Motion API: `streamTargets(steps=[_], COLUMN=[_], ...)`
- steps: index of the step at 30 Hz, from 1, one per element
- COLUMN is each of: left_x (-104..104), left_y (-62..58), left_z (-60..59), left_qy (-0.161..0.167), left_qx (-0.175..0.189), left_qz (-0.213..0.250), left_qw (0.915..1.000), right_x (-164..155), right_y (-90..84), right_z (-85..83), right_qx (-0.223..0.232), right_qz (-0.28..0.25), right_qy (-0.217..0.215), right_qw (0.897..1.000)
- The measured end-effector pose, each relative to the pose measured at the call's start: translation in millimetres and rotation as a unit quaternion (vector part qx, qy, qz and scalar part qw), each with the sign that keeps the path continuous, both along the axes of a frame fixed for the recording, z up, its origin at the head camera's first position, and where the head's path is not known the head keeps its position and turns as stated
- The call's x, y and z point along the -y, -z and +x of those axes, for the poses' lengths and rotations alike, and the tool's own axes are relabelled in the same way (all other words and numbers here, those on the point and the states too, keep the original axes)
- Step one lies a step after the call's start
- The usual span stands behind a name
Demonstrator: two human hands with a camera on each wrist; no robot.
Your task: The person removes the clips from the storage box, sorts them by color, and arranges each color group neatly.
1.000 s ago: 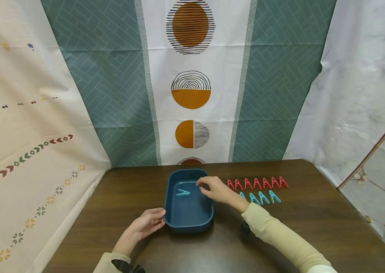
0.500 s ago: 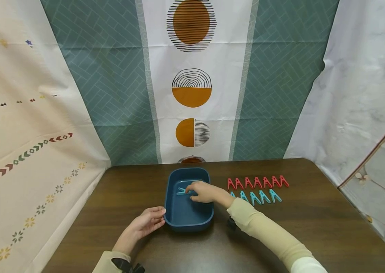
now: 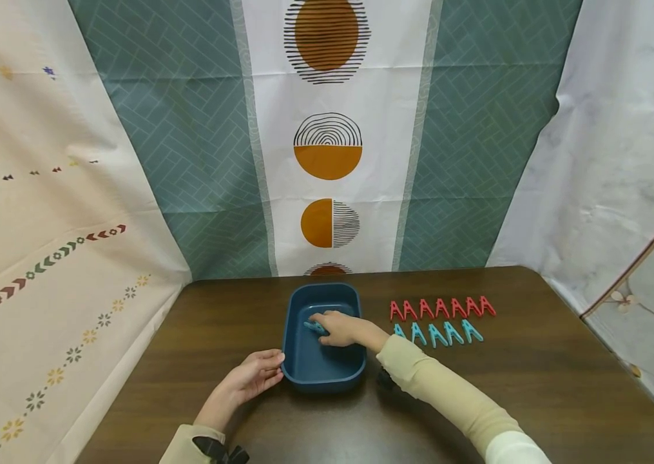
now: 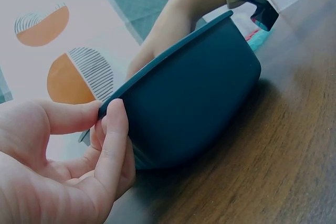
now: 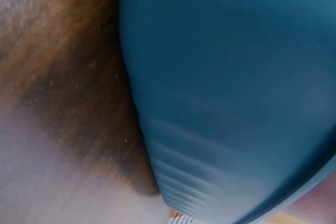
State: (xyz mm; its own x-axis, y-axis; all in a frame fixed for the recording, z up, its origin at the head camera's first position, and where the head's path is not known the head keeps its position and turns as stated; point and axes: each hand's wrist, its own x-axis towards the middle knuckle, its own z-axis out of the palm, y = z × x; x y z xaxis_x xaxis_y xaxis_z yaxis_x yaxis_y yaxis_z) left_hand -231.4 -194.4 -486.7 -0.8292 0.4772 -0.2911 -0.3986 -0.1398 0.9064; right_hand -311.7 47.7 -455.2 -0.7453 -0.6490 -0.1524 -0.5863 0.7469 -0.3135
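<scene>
A dark blue tub (image 3: 323,380) sits on the brown table (image 3: 535,386), near its middle. The left hand (image 3: 251,379) steadies the tub at its near left corner: in the left wrist view the thumb and fingers (image 4: 113,129) curl round the rim and pinch it. The right hand (image 3: 339,327) reaches inside the tub, fingertips down on a teal peg (image 3: 313,327) lying on the tub floor toward the far left; whether the fingers pinch the peg or only touch it cannot be told. The right wrist view shows only the blurred tub wall and table. To the right of the tub, on the table, lie a row of red pegs (image 3: 442,308) and, just in front of it, a row of teal pegs (image 3: 439,334).
</scene>
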Motion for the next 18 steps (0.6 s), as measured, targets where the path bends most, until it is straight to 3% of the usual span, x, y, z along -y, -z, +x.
streamTargets(steps=[4, 8, 11, 18], left_x=[0, 1, 1, 0], left_y=[-0.1, 0.2, 0.4, 0.5], left_z=[-0.1, 0.0, 0.5, 1.1], left_qy=[0.000, -0.004, -0.005, -0.004], left_qx=[0.000, 0.000, 0.002, 0.001], left_qz=[0.000, -0.001, 0.003, 0.004], left_qw=[1.0000, 1.0000, 1.0000, 1.0000], right_x=[0, 1, 1, 4], right_y=[-1.4, -1.4, 1.2, 10.8], right_z=[2.5, -0.5, -4.4, -10.3], right_qx=[0.002, -0.058, -0.104, -0.091], right_qz=[-0.018, -0.019, 0.020, 0.081], right_qy=[-0.033, -0.052, -0.053, -0.047], right_qw=[0.999, 0.997, 0.993, 0.991])
